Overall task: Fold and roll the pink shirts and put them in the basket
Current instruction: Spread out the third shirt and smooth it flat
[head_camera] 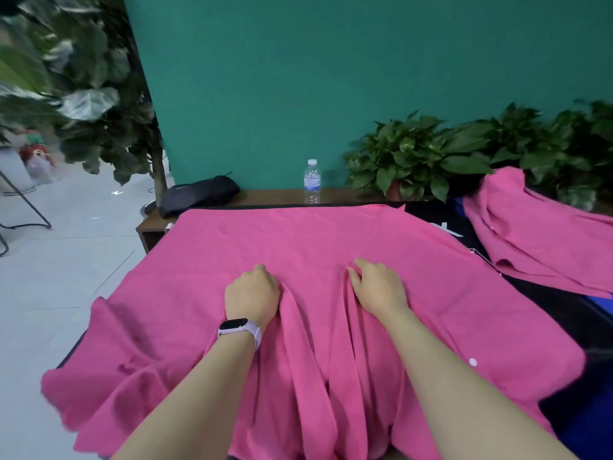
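Observation:
A large pink shirt (265, 240) lies spread over the dark table, hanging over the near and left edges. My left hand (252, 293), with a watch on its wrist, has its fingers curled into a ridge of the cloth near the middle. My right hand (378, 287) lies close beside it, fingertips pinching another ridge. Long folds run from both hands toward me. A second pink shirt (530, 240) lies crumpled at the right of the table. No basket is in view.
A water bottle (312, 182) and a black bag (199, 194) stand on the wooden shelf behind the table, against a green wall. Leafy potted plants (414, 161) fill the back right. A tall plant (99, 94) and tiled floor lie to the left.

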